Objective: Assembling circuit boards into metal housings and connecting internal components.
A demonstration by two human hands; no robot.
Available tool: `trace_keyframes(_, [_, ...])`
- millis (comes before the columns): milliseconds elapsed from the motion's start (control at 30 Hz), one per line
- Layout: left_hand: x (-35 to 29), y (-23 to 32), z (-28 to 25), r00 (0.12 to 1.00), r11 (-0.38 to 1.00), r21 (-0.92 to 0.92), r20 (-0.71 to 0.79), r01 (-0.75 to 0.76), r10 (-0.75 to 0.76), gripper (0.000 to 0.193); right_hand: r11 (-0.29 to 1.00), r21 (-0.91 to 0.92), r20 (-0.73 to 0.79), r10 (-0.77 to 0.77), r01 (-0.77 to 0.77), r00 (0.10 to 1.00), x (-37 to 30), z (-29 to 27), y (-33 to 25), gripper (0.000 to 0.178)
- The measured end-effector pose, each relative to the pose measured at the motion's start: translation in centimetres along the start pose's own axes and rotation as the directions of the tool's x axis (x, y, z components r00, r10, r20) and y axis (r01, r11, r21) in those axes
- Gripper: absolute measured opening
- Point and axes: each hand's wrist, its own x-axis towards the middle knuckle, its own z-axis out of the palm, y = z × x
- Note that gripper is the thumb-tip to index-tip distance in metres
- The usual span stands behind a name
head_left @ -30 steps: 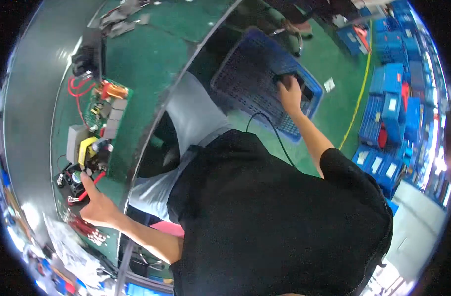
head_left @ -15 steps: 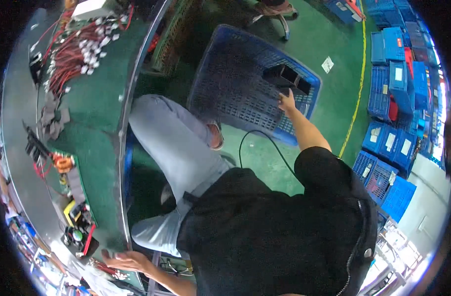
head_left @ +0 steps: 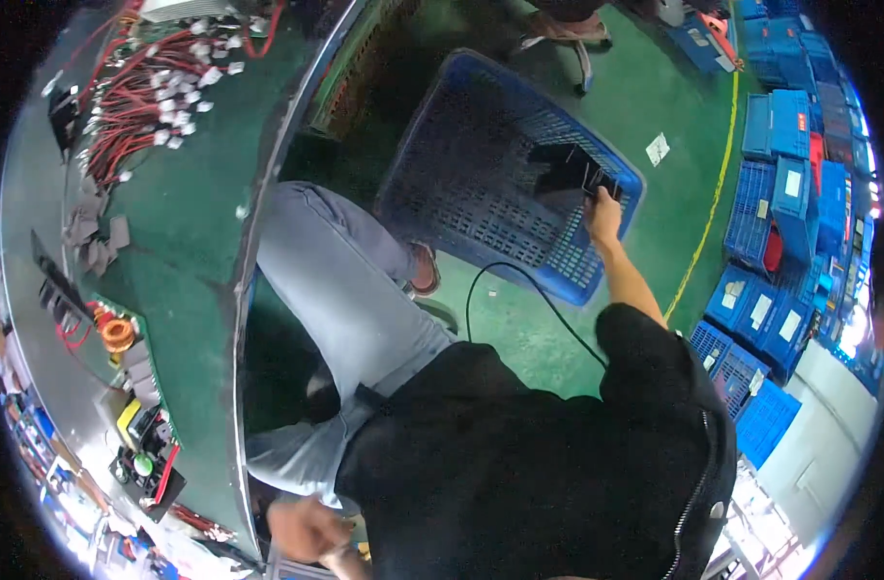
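Well, the right hand (head_left: 603, 215) reaches down into a big blue basket (head_left: 562, 282) that sits on the green floor (head_left: 534, 358). Its fingers are bent in at the near end of a black box (head_left: 565, 172), but I cannot tell if they grip it or just touch it. The black box is inside the basket, toward the right side. The left hand (head_left: 307, 530) is down low, just beside the edge of the green table (head_left: 186, 280). It is blurry, so I cannot tell if its fingers are wide or narrow. On the table are red wires (head_left: 137, 106) with white plugs, some gray scraps (head_left: 94, 232) and a circuit board with an orange ring (head_left: 117, 335). A black cord (head_left: 534, 278) bends up between the person's shirt and the basket.
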Motion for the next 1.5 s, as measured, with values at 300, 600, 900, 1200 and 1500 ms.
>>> trace_keyframes(300, [5.8,10.3,12.5,0.641,0.534,-0.598,0.757,0.597,0.132,0.045,0.534,-0.316,-0.194,-0.845,0.784,0.498,-25.3,-12.7,-13.0,0.031])
trace_keyframes(600, [6.7,9.8,0.4,0.917,0.196,-0.896,0.391,0.398,-0.075,0.059,-0.116,0.050,-0.174,-0.979,0.992,-0.105,-39.1,-13.4,-23.9,0.027])
trace_keyframes(900, [4.4,4.4,-5.4,0.895,0.737,-0.676,-0.340,-0.020,-0.287,0.081,0.478,0.650,0.414,-0.875,0.591,0.253,-43.6,-12.1,-37.2,0.064])
trace_keyframes(1200, [1.0,1.5,-6.3,0.832,0.832,-0.549,-0.422,0.083,-0.361,0.090,0.541,0.528,0.583,-0.791,0.655,0.184,-47.2,-6.4,-41.2,0.029])
trace_keyframes(1500, [-1.0,-1.2,-6.2,0.858,0.862,-0.477,-0.359,0.170,-0.368,0.090,0.216,0.379,0.304,-0.948,0.900,0.100,-50.8,-3.7,-46.5,0.034])
